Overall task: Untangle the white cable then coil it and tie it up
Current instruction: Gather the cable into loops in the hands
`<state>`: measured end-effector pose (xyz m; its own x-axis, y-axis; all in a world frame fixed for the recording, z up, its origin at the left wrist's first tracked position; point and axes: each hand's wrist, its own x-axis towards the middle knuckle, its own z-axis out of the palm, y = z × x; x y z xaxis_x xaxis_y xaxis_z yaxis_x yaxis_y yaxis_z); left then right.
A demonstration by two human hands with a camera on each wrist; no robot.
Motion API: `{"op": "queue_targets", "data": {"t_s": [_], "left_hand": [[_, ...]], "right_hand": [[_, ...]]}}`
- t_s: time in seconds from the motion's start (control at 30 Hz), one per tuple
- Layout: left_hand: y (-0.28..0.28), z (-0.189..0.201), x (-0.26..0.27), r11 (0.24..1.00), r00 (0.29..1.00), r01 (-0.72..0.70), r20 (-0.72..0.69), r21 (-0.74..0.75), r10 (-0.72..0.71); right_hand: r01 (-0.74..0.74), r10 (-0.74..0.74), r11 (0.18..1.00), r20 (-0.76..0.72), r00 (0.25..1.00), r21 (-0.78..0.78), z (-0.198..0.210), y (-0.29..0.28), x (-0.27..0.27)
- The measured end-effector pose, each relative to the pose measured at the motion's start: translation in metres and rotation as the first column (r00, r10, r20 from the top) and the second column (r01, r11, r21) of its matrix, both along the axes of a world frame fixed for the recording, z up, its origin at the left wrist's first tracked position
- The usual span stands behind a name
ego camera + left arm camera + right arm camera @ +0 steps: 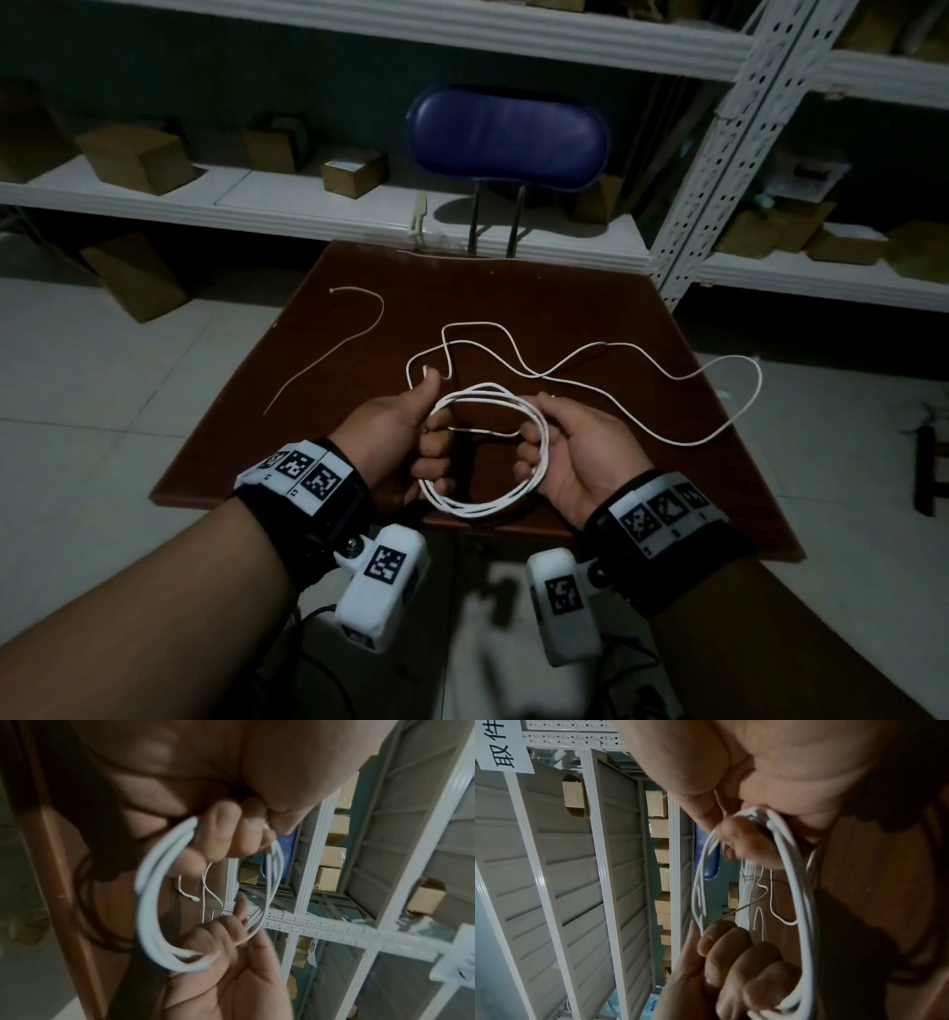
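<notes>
Coil of white cable, approx. three or four loops, is held up between both hands at lower centre of the head view, over the near edge of a dark brown table. Left hand is closed into a fist round the coil's left side, w/ the thumb raised; the strands are seen passing under the curled fingers in the left wrist view. Right hand is turned palm-up at the coil's right side, w/ its fingers curled over the strands and the thumb set near the top of the loops. In the right wrist view the strands are seen running down from the right hand's fingers, at top centre, to the left hand's knuckles, at bottom centre.

Loose remainder of the cable is laid out in wavy bends across the table from centre to right of frame, curving round near the right edge; it is still uncoiled. Where it joins the coil can't be told exactly. A separate thin cord is lying on the table's left part, apart from the hands. Behind the table, at upper centre, a blue chair back is seen, w/ white metal shelves holding cardboard boxes along the background.
</notes>
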<state>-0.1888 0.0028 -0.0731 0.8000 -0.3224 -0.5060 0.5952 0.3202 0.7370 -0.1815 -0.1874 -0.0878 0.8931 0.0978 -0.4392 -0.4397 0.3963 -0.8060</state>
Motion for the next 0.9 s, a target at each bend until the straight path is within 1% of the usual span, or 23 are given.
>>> {"op": "queue_targets", "data": {"t_s": [0.03, 0.1, 0.2, 0.27, 0.33, 0.4, 0.43, 0.5, 0.57, 0.63, 0.7, 0.73, 0.77, 0.83, 0.9], "left_hand": [[-0.001, 0.001, -0.001, 1.0, 1.0, 0.004, 0.011, 0.02, -0.005], [-0.001, 0.005, -0.004, 0.998, 0.998, 0.063, 0.009, 0.031, -0.063], [-0.001, 0.009, -0.009, 0.982, 0.982, 0.188, -0.011, 0.012, -0.188], [0.0, 0.011, -0.011, 0.961, 0.961, 0.273, -0.028, -0.036, -0.274], [0.002, 0.01, -0.013, 0.933, 0.935, 0.346, -0.044, -0.096, -0.351], [0.004, 0.009, -0.014, 0.902, 0.908, 0.405, -0.048, -0.148, -0.416], [0.004, 0.008, -0.015, 0.887, 0.895, 0.431, -0.044, -0.166, -0.443], [0.005, 0.008, -0.017, 0.865, 0.877, 0.467, -0.032, -0.183, -0.48], [0.006, 0.008, -0.018, 0.853, 0.867, 0.485, -0.02, -0.193, -0.497], [0.008, 0.008, -0.018, 0.852, 0.868, 0.483, -0.011, -0.202, -0.496], [0.011, 0.01, -0.016, 0.869, 0.888, 0.45, -0.002, -0.205, -0.46], [0.013, 0.012, -0.015, 0.889, 0.907, 0.412, 0.003, -0.197, -0.42], [0.016, 0.014, -0.013, 0.916, 0.932, 0.358, 0.007, -0.18, -0.363], [0.021, 0.018, -0.007, 0.971, 0.978, 0.209, 0.019, -0.117, -0.208], [0.026, 0.02, -0.002, 0.997, 0.996, 0.071, 0.049, -0.03, -0.069]], "right_hand": [[0.013, -0.011, 0.996, 0.023, 1.0, -0.09, -0.001, 0.0, 0.001], [0.059, -0.036, 0.962, 0.09, 0.995, -0.268, -0.003, -0.001, 0.004], [0.16, -0.076, 0.897, 0.214, 0.974, -0.412, -0.004, -0.007, 0.006], [0.193, -0.055, 0.869, 0.3, 0.952, -0.455, -0.003, -0.008, 0.004], [0.203, -0.002, 0.864, 0.401, 0.916, -0.46, -0.003, -0.005, 0.0], [0.171, 0.113, 0.859, 0.506, 0.855, -0.482, -0.002, 0.0, -0.003], [0.137, 0.177, 0.858, 0.536, 0.826, -0.495, -0.002, 0.003, -0.005], [0.067, 0.274, 0.85, 0.548, 0.79, -0.522, -0.002, 0.008, -0.01], [-0.01, 0.334, 0.847, 0.519, 0.787, -0.531, -0.005, 0.011, -0.013], [-0.028, 0.338, 0.848, 0.5, 0.797, -0.529, -0.011, 0.014, -0.015], [0.04, 0.305, 0.829, 0.511, 0.804, -0.558, -0.015, 0.013, -0.013], [0.083, 0.3, 0.8, 0.515, 0.803, -0.595, -0.014, 0.01, -0.011], [0.118, 0.309, 0.756, 0.51, 0.802, -0.644, -0.012, 0.006, -0.009], [0.145, 0.341, 0.675, 0.479, 0.809, -0.724, -0.008, -0.002, -0.006], [0.149, 0.345, 0.652, 0.466, 0.815, -0.743, -0.006, -0.008, -0.004]]}}
